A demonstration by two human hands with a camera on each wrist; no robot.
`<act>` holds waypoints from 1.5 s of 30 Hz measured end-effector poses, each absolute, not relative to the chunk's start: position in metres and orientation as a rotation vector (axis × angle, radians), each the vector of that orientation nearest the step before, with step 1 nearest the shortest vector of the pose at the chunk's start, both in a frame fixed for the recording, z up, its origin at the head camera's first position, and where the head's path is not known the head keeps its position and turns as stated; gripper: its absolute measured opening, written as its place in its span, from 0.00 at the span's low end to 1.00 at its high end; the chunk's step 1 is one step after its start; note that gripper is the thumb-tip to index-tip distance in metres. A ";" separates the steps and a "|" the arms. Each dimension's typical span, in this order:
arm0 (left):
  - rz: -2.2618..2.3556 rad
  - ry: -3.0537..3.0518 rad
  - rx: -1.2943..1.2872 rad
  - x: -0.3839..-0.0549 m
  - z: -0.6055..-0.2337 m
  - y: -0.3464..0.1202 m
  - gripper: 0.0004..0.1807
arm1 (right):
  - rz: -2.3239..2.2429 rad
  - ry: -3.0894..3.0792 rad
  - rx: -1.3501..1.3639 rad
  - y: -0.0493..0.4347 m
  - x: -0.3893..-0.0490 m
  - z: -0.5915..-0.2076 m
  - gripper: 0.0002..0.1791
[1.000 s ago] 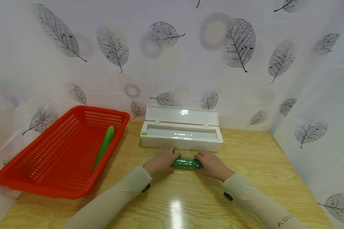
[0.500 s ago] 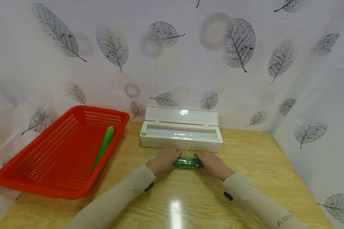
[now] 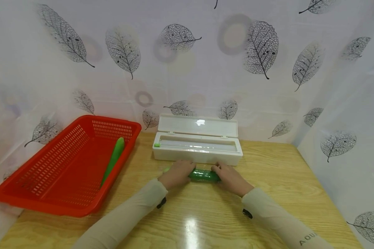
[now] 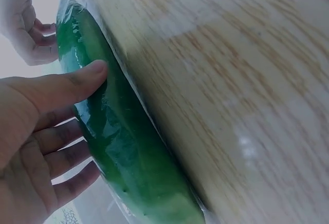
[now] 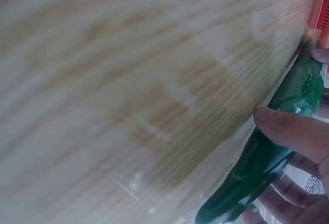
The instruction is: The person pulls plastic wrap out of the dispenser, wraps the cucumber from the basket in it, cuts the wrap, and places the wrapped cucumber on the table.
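Observation:
A dark green cucumber (image 3: 204, 175) in clear, shiny plastic film lies crosswise on the table, just in front of a white film box. My left hand (image 3: 178, 174) holds it left of its middle, thumb (image 4: 87, 80) on the near side and fingers beyond. A pale green tip shows past that hand. Toward the other end my right hand (image 3: 232, 179) grips it, its thumb (image 5: 282, 124) over the film and its fingers curled behind. In the right wrist view, loose film (image 5: 149, 183) spreads over the wood beside the cucumber.
The white box (image 3: 197, 158) stands with its lid (image 3: 197, 126) raised, a film roll inside and a green slider at its left end. To the left, a red basket (image 3: 59, 207) holds another long green vegetable (image 3: 114, 159). A leaf-print sheet hangs behind the table (image 3: 268, 155).
My left hand has shifted slightly right along the cucumber, and its pale left tip has come into view. The right hand stays nearly in place. Box and basket have not moved.

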State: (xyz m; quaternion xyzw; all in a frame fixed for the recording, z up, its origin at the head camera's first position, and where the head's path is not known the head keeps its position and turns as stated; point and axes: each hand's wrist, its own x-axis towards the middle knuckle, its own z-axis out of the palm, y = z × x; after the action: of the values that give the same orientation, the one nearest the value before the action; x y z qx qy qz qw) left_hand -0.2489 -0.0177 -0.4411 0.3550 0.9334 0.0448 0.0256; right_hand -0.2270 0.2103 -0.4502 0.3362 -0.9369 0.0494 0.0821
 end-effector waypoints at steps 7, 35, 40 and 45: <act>0.142 2.896 1.084 -0.249 -0.441 -0.018 0.24 | 0.078 -2.744 1.007 0.212 -0.228 -0.453 0.27; 0.057 2.975 1.184 -0.246 -0.437 -0.018 0.18 | 0.685 -3.074 1.135 0.234 -0.251 -0.427 0.21; 0.065 2.975 1.187 -0.247 -0.440 -0.018 0.17 | 0.676 -3.074 1.142 0.242 -0.255 -0.426 0.15; 0.054 2.974 1.179 -0.247 -0.440 -0.017 0.15 | 0.475 -3.042 1.070 0.246 -0.254 -0.423 0.05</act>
State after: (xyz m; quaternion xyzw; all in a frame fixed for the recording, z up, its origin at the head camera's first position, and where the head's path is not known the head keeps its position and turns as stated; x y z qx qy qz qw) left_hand -0.2467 -0.0172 -0.4396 0.3682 0.9291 0.0169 -0.0288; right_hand -0.2540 0.2457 -0.4229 0.3278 -0.9316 0.1453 -0.0591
